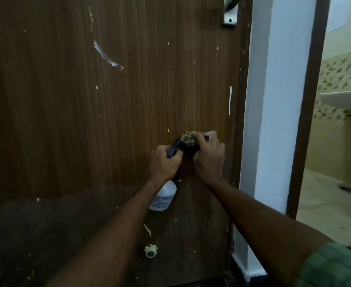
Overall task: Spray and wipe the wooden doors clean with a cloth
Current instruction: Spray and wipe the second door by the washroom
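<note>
Wooden door [108, 121]; hands grip bottle [163, 197], cloth [188, 138]

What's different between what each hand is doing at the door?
The left hand grips a white spray bottle by its black trigger head, while the right hand presses a checked cloth to the wooden door. The bottle hangs downward; the cloth is bunched. Both hands work close together.
</note>
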The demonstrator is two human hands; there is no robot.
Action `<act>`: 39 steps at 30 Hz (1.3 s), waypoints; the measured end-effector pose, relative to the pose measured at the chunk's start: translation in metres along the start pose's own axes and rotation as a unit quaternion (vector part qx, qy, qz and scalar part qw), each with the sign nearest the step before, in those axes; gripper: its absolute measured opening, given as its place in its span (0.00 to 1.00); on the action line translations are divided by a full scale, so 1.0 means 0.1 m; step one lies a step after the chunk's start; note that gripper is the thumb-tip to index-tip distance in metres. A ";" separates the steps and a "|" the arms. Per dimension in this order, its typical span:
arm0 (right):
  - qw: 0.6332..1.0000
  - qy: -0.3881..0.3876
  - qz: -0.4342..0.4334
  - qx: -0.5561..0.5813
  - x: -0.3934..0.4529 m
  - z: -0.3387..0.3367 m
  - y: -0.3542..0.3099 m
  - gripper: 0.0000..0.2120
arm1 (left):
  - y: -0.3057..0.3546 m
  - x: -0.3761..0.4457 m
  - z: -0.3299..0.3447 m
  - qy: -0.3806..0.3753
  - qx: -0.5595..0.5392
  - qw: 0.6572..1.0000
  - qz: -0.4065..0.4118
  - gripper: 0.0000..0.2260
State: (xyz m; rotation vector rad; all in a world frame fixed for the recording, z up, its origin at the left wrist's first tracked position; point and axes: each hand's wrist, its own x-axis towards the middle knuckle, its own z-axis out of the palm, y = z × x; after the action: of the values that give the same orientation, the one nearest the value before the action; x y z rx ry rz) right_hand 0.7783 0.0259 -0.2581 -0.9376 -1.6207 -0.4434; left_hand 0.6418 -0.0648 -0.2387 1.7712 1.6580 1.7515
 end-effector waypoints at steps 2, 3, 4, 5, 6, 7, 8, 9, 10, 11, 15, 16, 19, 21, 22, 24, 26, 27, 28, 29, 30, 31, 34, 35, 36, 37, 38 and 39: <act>1.000 -0.018 -0.016 -0.001 -0.20 0.00 0.09 0.24 | 0.03 0.02 0.07 0.006 -0.001 1.000 -0.001 0.13; 0.999 -0.033 -0.035 -0.010 -0.37 0.00 0.15 0.26 | 0.04 0.02 0.11 0.005 0.001 1.000 -0.002 0.13; 0.997 -0.056 -0.054 -0.019 -0.54 0.00 0.22 0.28 | 0.07 0.02 0.15 0.001 0.002 1.000 -0.004 0.13; 0.994 -0.081 -0.066 -0.025 -0.65 -0.01 0.29 0.30 | 0.08 0.01 0.18 -0.004 0.003 1.000 -0.005 0.13; 0.993 -0.091 -0.075 -0.020 -0.63 -0.02 0.33 0.30 | 0.10 0.01 0.20 -0.007 0.003 1.000 -0.006 0.13; 0.994 -0.079 -0.076 -0.014 -0.50 -0.04 0.34 0.28 | 0.11 0.01 0.22 -0.011 0.001 1.000 -0.005 0.12; 0.997 -0.049 -0.063 -0.008 -0.31 -0.08 0.30 0.25 | 0.13 0.02 0.23 -0.015 -0.003 1.000 -0.002 0.12; 0.999 -0.013 -0.039 -0.009 -0.08 -0.12 0.24 0.23 | 0.14 0.02 0.23 -0.015 -0.009 1.000 0.004 0.12; 1.000 0.023 -0.012 -0.008 0.12 -0.15 0.19 0.20 | 0.14 0.03 0.25 -0.014 -0.014 1.000 0.010 0.12; 0.999 0.044 0.007 -0.006 0.25 -0.19 0.16 0.19 | 0.13 0.03 0.27 -0.013 -0.013 1.000 0.017 0.12; 0.999 -0.041 -0.011 -0.030 -0.23 -0.18 0.37 0.26 | 0.13 -0.01 0.33 -0.012 0.002 1.000 0.022 0.12; 0.996 -0.076 -0.033 -0.036 -0.46 -0.20 0.48 0.29 | 0.15 -0.01 0.35 -0.012 0.003 1.000 0.020 0.13; 0.989 -0.135 -0.060 -0.019 -0.67 -0.23 0.68 0.26 | 0.16 -0.02 0.40 -0.017 0.015 1.000 0.014 0.13; 0.997 -0.080 -0.008 0.008 -0.32 -0.27 0.58 0.21 | 0.18 -0.01 0.42 -0.019 0.016 1.000 0.017 0.12; 0.999 -0.035 0.031 0.018 -0.11 -0.29 0.51 0.20 | 0.18 0.00 0.43 -0.020 0.013 1.000 0.018 0.12; 0.997 0.010 0.076 0.030 0.11 -0.33 0.43 0.19 | 0.18 0.02 0.48 -0.021 0.006 1.000 0.016 0.12; 0.999 -0.018 0.039 0.015 -0.05 -0.33 0.51 0.21 | 0.19 0.02 0.55 -0.027 -0.003 1.000 0.010 0.12; 0.999 -0.050 0.011 0.002 -0.23 -0.34 0.59 0.22 | 0.21 0.02 0.59 -0.029 -0.003 1.000 0.008 0.12; 0.996 -0.084 -0.021 -0.007 -0.43 -0.34 0.68 0.24 | 0.23 0.01 0.62 -0.031 -0.001 0.999 0.008 0.12; 0.992 -0.116 -0.040 -0.013 -0.59 -0.35 0.76 0.24 | 0.25 0.00 0.66 -0.032 0.001 0.999 0.007 0.12; 0.990 -0.131 -0.047 -0.014 -0.64 -0.36 0.82 0.24 | 0.27 -0.01 0.68 -0.035 0.003 0.999 0.007 0.12; 0.991 -0.126 -0.046 -0.007 -0.58 -0.36 0.84 0.22 | 0.28 -0.02 0.71 -0.038 0.004 0.999 0.006 0.12; 0.998 -0.053 -0.027 0.009 -0.12 -0.36 0.66 0.18 | 0.28 -0.01 0.75 -0.036 -0.002 0.999 0.003 0.11; 0.999 -0.026 -0.015 0.016 0.00 -0.36 0.59 0.16 | 0.28 0.01 0.76 -0.029 -0.001 1.000 0.003 0.11; 1.000 -0.013 -0.010 0.021 0.04 -0.35 0.55 0.15 | 0.28 0.02 0.77 -0.021 0.001 1.000 0.003 0.12; 1.000 -0.014 -0.014 0.023 0.03 -0.33 0.53 0.15 | 0.28 0.03 0.77 -0.014 0.004 1.000 0.006 0.13; 0.999 -0.023 -0.028 0.023 -0.05 -0.31 0.54 0.17 | 0.27 0.04 0.77 -0.012 0.006 1.000 0.007 0.14; 0.998 -0.041 -0.048 0.023 -0.16 -0.29 0.58 0.19 | 0.27 0.03 0.77 -0.015 0.006 1.000 0.008 0.14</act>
State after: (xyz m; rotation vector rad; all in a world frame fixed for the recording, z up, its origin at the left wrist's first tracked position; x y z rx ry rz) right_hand 0.8421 0.0350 -0.2770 -0.8563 -1.7482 -0.4363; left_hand 0.7154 -0.0295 -0.2406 1.8117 1.6511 1.7172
